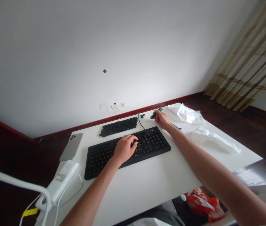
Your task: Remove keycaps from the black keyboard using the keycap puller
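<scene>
A black keyboard [104, 153] lies across the middle of a white table [147, 185]. My left hand [124, 148] rests on its keys, fingers curled down onto them. My right hand [162, 119] reaches past the keyboard's far right corner and grips a small dark elongated tool [155, 113]. A small black piece [142, 115] lies near the keyboard's cable [140, 122]. A flat black strip of keycaps [119, 126] sits behind the keyboard.
A phone [72, 146] lies face down at the table's left edge. A white power bank with cables [61, 181] sits at the near left. Crumpled white plastic bags [195, 124] lie at the right. A red package [202, 204] sits below the table.
</scene>
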A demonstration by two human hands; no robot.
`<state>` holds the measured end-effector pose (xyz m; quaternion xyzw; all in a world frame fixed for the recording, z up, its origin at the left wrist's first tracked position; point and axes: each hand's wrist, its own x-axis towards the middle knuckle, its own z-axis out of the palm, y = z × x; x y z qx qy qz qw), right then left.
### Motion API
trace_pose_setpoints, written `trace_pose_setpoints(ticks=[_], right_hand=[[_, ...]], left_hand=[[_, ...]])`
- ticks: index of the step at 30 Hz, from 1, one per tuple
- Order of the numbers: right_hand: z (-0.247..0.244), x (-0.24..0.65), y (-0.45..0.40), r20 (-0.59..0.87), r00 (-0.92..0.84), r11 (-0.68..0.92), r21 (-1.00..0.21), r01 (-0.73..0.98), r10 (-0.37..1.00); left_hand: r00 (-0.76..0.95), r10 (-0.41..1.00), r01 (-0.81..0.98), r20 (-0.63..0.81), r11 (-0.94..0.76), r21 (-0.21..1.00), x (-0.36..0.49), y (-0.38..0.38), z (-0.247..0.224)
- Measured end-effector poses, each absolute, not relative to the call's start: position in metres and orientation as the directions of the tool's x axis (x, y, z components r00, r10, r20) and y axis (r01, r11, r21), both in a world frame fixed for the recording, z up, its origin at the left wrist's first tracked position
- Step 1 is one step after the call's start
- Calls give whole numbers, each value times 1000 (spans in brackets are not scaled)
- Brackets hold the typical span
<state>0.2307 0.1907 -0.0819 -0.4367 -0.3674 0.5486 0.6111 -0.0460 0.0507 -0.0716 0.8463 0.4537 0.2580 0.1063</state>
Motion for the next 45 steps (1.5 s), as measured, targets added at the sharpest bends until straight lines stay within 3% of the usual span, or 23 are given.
trace_pose_setpoints(ticks=[13,24,35,41,45], right_hand=[[-87,223,194,-111,47,-81,-903,-421,993],[-78,224,188,-155,83,-90,-852,-516,984],[-58,204,172,82,70,103,-918,-382,994],[-43,189,159,73,-83,14,-830,-558,994],[-33,178,147,46,-108,-26,-810,-586,993]], left_hand=[[450,826,698,339,-562,443,-48,51,-71],[453,824,710,341,-565,421,-47,51,-71],[495,801,698,337,-598,393,-47,47,-67],[565,744,668,355,-666,332,-23,32,-61],[595,747,698,298,-663,270,-6,28,-67]])
